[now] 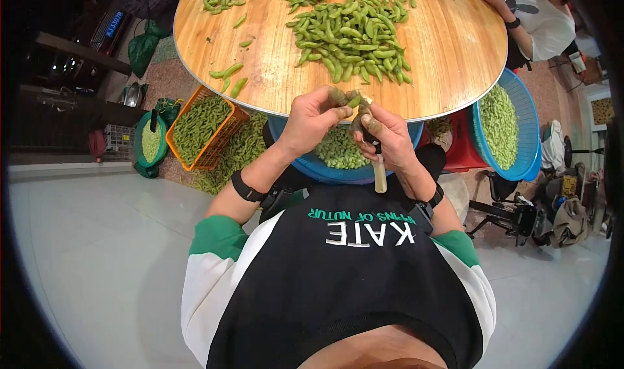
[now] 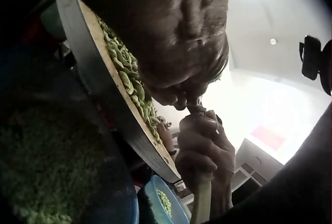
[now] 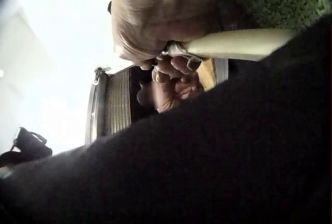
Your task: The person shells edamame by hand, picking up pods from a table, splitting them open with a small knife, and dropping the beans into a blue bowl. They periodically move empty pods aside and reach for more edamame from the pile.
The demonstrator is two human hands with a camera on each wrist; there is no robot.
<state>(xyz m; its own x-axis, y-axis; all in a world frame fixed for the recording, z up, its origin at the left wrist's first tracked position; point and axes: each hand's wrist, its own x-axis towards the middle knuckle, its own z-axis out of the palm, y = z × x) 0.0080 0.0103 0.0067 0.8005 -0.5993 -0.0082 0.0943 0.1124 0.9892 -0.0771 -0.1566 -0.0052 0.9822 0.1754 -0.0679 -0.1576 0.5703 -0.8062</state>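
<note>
My left hand (image 1: 313, 121) pinches a green soybean pod (image 1: 354, 101) between fingertips and thumb, close over the table's near edge. Fingers of my right hand (image 1: 388, 134) curl round a small tool with a pale handle (image 1: 380, 179), which points down toward my lap. Its working end is hidden among the fingers. Both hands meet at the pod, fingertips right beside each other. The left wrist view also shows the handle (image 2: 202, 200) below the right hand (image 2: 199, 149). Beneath the hands, shelled green beans (image 1: 341, 149) lie in a blue tub (image 1: 305, 173).
A pile of pods (image 1: 351, 38) covers part of the round wooden table (image 1: 273, 76). An orange crate (image 1: 174, 137) of pods stands on the left, near a green-lined basin (image 1: 140, 151). At right is another blue tub (image 1: 530, 141) of beans. Another person (image 1: 536, 18) sits across.
</note>
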